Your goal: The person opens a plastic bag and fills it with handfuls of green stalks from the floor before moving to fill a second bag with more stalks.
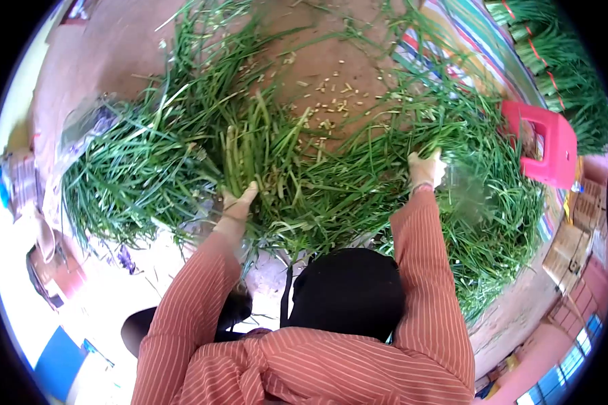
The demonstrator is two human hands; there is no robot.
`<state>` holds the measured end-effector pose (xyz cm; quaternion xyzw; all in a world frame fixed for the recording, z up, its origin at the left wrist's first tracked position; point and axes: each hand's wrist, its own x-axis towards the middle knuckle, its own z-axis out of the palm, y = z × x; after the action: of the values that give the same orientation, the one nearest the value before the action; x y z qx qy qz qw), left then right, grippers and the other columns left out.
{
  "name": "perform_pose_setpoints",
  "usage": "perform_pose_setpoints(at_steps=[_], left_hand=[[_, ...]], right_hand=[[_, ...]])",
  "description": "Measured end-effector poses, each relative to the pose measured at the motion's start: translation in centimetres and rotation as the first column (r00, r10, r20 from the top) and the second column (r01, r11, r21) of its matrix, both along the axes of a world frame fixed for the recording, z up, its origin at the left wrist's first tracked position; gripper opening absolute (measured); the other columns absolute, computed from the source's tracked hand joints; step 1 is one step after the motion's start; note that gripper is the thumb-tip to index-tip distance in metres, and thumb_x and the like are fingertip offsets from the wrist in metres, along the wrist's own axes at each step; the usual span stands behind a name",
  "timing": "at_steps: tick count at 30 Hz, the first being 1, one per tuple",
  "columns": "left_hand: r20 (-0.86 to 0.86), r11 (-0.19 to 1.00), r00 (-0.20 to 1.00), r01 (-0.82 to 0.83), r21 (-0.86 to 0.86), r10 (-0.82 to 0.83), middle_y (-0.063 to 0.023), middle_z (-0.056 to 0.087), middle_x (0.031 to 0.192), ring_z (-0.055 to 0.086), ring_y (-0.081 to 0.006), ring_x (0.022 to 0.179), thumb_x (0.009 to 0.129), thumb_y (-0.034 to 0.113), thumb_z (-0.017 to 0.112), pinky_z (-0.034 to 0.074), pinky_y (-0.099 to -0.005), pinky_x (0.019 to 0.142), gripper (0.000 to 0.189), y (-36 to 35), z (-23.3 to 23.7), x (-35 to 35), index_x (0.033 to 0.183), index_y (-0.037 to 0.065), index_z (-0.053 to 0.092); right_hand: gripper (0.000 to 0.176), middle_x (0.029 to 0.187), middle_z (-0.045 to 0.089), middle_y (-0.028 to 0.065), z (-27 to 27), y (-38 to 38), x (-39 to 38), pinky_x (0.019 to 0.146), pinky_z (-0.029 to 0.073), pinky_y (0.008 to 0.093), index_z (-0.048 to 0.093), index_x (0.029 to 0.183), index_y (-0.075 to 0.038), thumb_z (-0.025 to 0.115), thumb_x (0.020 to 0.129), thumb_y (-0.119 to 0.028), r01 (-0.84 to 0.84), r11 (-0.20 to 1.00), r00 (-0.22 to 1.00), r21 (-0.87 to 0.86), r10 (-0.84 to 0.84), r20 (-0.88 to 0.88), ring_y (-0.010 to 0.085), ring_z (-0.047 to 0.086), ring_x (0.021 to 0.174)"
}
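Observation:
Long green leafy stalks [344,182] lie in a wide heap across the floor in front of me. My left hand [238,202], in a pale glove, is closed round the lower ends of a bunch of stalks [244,158] that points away from me. Over the right part of the heap is my right hand [425,170], also gloved; its fingers reach into the leaves, and what they hold, if anything, is hidden. Short cut stem pieces [331,104] are scattered on the brown floor beyond the heap.
A pink plastic stool [544,143] stands at the right of the heap. Behind it, banded green bundles [554,74] lie beside a striped mat [476,40]. A clear plastic bag [81,128] is at the left, and cardboard boxes [566,253] are at the far right.

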<state>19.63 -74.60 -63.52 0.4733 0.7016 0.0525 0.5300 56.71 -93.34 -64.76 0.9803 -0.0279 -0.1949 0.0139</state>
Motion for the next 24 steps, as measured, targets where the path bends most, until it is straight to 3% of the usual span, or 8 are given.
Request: perform_pose_setpoints(at_steps=[5,8,11,14,16,17,19,24], left_hand=[[0.477,0.984,0.865,0.175,-0.001,-0.154,-0.0090,0.054,0.113,0.051,-0.0174,0.100,0.084,0.019,0.063,0.041,-0.0300,0.087,0.053,-1.5,0.6,5.3,0.127,0.003,0.036],[0.452,0.942,0.839,0.337,0.003,-0.302,-0.0100,0.053,0.114,0.049,-0.0171,0.102,0.084,0.013,0.059,0.041,-0.0309,0.088,0.052,-2.9,-2.2,7.0,0.129,0.004,0.033],[0.634,0.910,0.698,0.414,0.021,-0.332,-0.0103,0.049,0.122,0.045,-0.0179,0.111,0.083,0.009,0.059,0.038,-0.0312,0.094,0.058,-2.3,1.9,6.2,0.133,0.004,0.030],[0.759,0.891,0.546,0.443,0.096,-0.353,-0.0091,0.044,0.128,0.041,-0.0181,0.116,0.080,0.012,0.063,0.034,-0.0323,0.099,0.064,-2.5,1.8,3.9,0.135,0.003,0.029],[0.702,0.860,0.561,0.489,0.148,-0.440,-0.0118,0.043,0.128,0.042,-0.0218,0.116,0.079,0.016,0.064,0.034,-0.0339,0.099,0.064,-3.8,0.4,2.6,0.133,0.003,0.031],[0.477,0.684,0.499,0.614,0.395,-0.723,-0.0159,0.042,0.128,0.042,-0.0253,0.116,0.078,0.020,0.064,0.034,-0.0341,0.099,0.068,-3.9,0.4,2.1,0.133,0.000,0.030],[0.387,0.617,0.554,0.786,0.051,-0.738,-0.0282,0.036,0.130,0.038,-0.0345,0.121,0.074,0.032,0.064,0.031,-0.0341,0.102,0.085,-0.5,9.1,1.8,0.133,-0.011,0.021],[0.443,0.728,0.618,0.674,0.127,-0.650,-0.0311,0.030,0.135,0.033,-0.0345,0.127,0.075,0.039,0.062,0.028,-0.0337,0.104,0.096,1.7,9.6,-1.0,0.138,-0.008,0.008]], right_hand=[[0.069,0.120,0.046,0.0273,-1.2,2.5,-11.9,0.087,0.041,0.0456,0.048,0.127,-0.007,0.057,0.072,-0.046,-0.575,0.748,0.801,0.331,0.597,0.042,0.0389,0.047,0.105],[0.064,0.127,0.043,0.0250,1.2,5.2,-15.4,0.100,0.031,0.0376,0.044,0.128,-0.002,0.052,0.083,-0.047,-0.082,0.560,0.737,0.824,0.591,-0.329,0.0343,0.042,0.118],[0.074,0.130,0.042,0.0172,3.2,6.3,-17.7,0.101,0.028,0.0319,0.027,0.135,0.002,0.054,0.084,-0.044,0.415,0.420,0.560,0.807,0.582,-0.590,0.0241,0.038,0.122],[0.078,0.128,0.044,0.0133,6.7,7.6,-19.5,0.099,0.033,0.0328,0.029,0.134,0.000,0.067,0.078,-0.037,0.149,0.471,0.530,0.870,0.705,-0.472,0.0216,0.043,0.116],[0.066,0.117,0.052,0.0096,6.2,8.7,-20.8,0.093,0.039,0.0322,0.042,0.127,-0.003,0.072,0.075,-0.029,0.313,0.435,0.446,0.845,0.718,-0.535,0.0191,0.050,0.107],[0.047,0.105,0.059,0.0059,5.6,9.7,-20.5,0.085,0.044,0.0306,0.055,0.113,-0.003,0.072,0.074,-0.023,0.319,0.518,0.324,0.793,0.727,-0.605,0.0165,0.055,0.096],[0.031,0.099,0.061,0.0039,6.4,11.3,-20.7,0.078,0.046,0.0284,0.060,0.105,-0.001,0.067,0.077,-0.015,0.395,0.478,0.309,0.785,0.735,-0.603,0.0145,0.057,0.089],[0.031,0.101,0.061,0.0069,9.9,13.0,-21.5,0.079,0.048,0.0296,0.057,0.110,-0.001,0.060,0.082,-0.015,0.449,0.478,0.356,0.754,0.679,-0.642,0.0172,0.059,0.089]])
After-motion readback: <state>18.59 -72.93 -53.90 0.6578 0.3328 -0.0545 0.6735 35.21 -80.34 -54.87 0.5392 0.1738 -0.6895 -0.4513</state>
